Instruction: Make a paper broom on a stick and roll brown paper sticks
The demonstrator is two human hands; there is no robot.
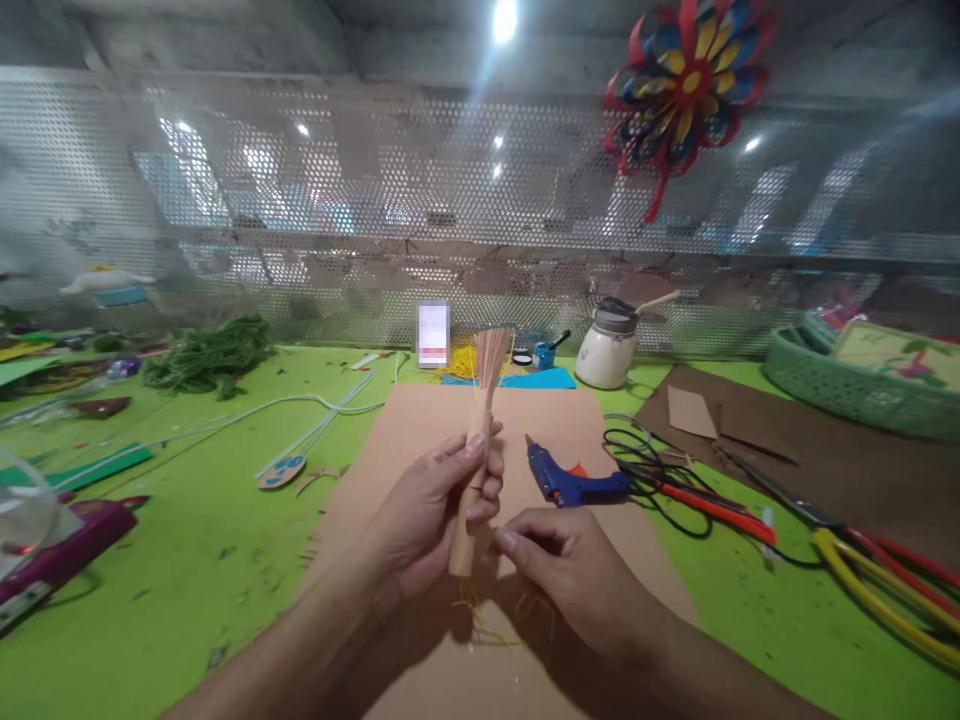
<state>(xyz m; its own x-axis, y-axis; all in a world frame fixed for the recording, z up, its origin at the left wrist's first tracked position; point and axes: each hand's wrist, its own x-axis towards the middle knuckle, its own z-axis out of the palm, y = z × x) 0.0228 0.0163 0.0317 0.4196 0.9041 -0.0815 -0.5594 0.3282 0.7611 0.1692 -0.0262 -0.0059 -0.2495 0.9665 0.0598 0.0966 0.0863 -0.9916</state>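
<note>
1. Paper roll: a tan, tightly rolled tube, upright above the brown card sheet, its top cut into a fanned fringe; loose yellow strands hang from its base.
2. Left hand has its grip wrapped round the roll's middle; right hand sits just beside the base, fingers pinched narrow, holding nothing I can make out.
3. Rolling and fringing look done; the base seems unfinished.
4. Further off on the green surface lie a blue glue gun and a white jar.
</note>
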